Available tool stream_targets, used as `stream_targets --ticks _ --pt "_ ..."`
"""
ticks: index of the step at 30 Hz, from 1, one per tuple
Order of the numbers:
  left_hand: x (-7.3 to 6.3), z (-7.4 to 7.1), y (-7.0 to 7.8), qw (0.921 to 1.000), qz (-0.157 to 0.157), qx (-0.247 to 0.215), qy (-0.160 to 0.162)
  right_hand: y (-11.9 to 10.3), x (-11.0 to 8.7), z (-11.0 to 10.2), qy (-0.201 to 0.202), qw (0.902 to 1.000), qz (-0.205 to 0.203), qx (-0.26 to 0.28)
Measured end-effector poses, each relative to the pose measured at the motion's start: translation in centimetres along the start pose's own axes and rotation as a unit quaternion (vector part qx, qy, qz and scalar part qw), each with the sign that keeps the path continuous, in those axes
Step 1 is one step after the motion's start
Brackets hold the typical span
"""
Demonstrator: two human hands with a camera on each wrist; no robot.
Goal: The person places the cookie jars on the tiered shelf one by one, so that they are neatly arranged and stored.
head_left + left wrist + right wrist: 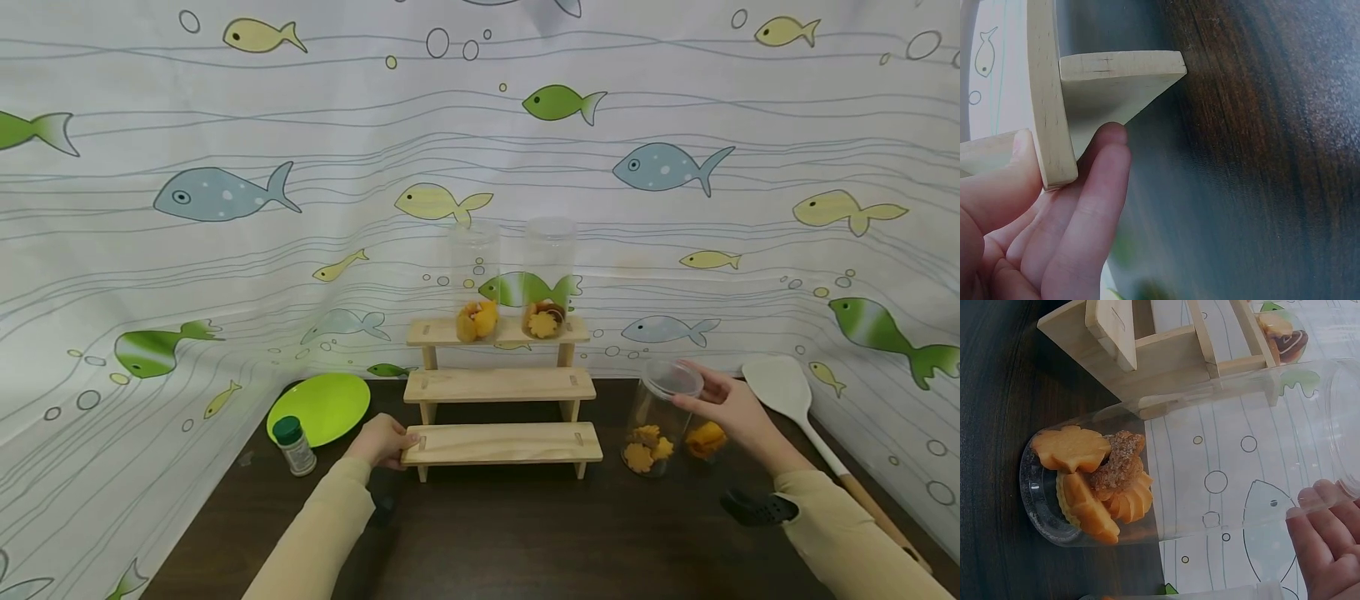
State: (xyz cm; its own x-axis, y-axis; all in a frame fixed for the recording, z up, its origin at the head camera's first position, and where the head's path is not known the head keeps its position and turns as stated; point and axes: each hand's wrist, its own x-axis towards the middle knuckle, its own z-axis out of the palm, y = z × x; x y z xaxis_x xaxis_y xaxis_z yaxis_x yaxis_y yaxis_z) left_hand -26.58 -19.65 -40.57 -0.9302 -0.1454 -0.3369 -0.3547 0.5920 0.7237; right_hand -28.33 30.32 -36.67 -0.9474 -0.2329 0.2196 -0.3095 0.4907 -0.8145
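Observation:
My left hand (381,439) grips the left end of a three-step wooden rack (502,444). In the left wrist view the thumb lies on the bottom step (1052,106) and the fingers (1094,206) reach beneath it. To the right of the rack, my right hand (726,407) holds a clear jar (660,408) near its lid, which leans a little. Several cookies (1100,478) lie in its bottom in the right wrist view; the thumb is out of that view. Two more clear jars (475,267) (550,267) with cookies stand on the top step.
Another container with orange cookies (706,439) stands behind the right hand. A white spatula (780,387) with a wooden handle leans along the right side. At the left are a lime-green plate (341,408) and a green-capped shaker (295,447). Fish-printed sheeting (450,125) encloses the dark table (495,533).

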Motion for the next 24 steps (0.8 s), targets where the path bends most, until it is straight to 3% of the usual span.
stream_targets --ticks 10,17,24 --pt "-0.2 0.0 0.1 1.0000 0.005 -0.007 -0.004 -0.5 0.2 -0.2 0.018 0.9973 0.020 -0.068" --pt "-0.3 0.0 0.3 0.9999 0.009 -0.010 -0.004 -1.7 0.2 -0.5 0.049 0.9978 0.021 -0.040" --pt "-0.1 -0.1 0.1 1.0000 -0.007 -0.001 -0.003 -3.1 0.8 -1.3 0.063 0.9971 0.017 -0.039"
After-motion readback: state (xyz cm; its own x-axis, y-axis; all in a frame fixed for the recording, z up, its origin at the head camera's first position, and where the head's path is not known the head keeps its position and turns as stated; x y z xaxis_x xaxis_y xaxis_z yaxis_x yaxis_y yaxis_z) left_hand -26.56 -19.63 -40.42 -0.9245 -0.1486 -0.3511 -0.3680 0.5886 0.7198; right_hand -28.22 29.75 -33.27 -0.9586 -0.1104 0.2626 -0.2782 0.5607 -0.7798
